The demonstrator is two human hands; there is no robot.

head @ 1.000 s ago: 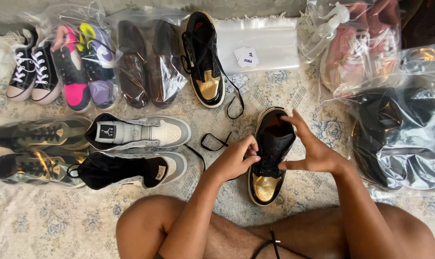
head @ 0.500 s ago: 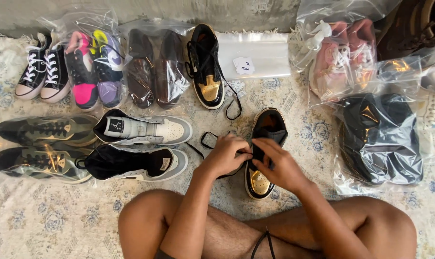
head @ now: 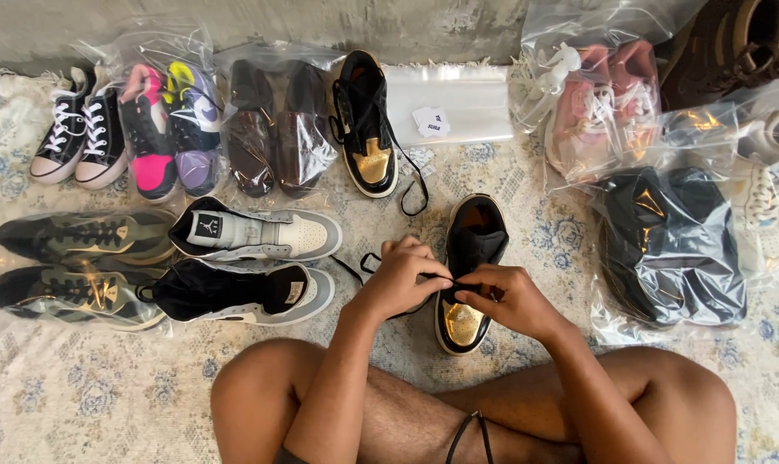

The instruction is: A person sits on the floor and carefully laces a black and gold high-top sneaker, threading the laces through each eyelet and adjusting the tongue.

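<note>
Several clear plastic bags are lying round us on the patterned rug (head: 80, 404). One bag (head: 170, 112), top left, is holding a pink shoe & a purple/yellow one; the bag next to it (head: 273, 120) is holding 2 dark brown shoes. At right, a bag (head: 595, 112) w/ pinkish shoes is sitting above a bag (head: 673, 245) w/ black shiny shoes. An empty flat bag (head: 458, 103) is lying at the top centre, just beside a loose black & gold shoe (head: 365, 129). At left, 2 dark camo-look shoes (head: 80, 266) are sitting in plastic too, w/ a grey/white high-top pair (head: 252, 262) loose next to them, & a black/white canvas pair (head: 76, 133) at top left.

We're sitting cross-legged, both forearms reaching fwd over our knees. Our left hand (head: 402, 279) & right hand (head: 510, 296) are meeting over the other black & gold sneaker (head: 471, 275), which is resting on the rug just ahead of our legs, toe toward us. Both hands are pinching its black lace (head: 368, 262) at the midfoot, fingers curled, thumbs nearly touching.
</note>
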